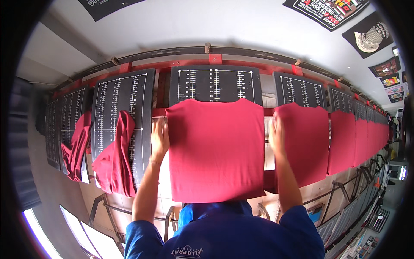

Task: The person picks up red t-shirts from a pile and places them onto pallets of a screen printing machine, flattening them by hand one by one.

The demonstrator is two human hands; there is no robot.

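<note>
Black boards (216, 84), crumpled cloths (116, 166) leftward; left hand (160, 136), right hand (277, 134) part-curled beside red panel (216, 151), hold unclear.

Open air is lying above the spread red cloth (215, 151) on the middle board (215, 84), leaving room to pass over. Narrow gaps are running along both its sides, but the left hand (160, 134) and the right hand (277, 132) are crowding them, while a dark rail (241, 51) is crossing beyond the board's far end.

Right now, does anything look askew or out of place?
A red fabric piece lies bunched on the ruled black board left of the left hand, another red piece farther left: odd beside the smoothly spread central red panel.
</note>
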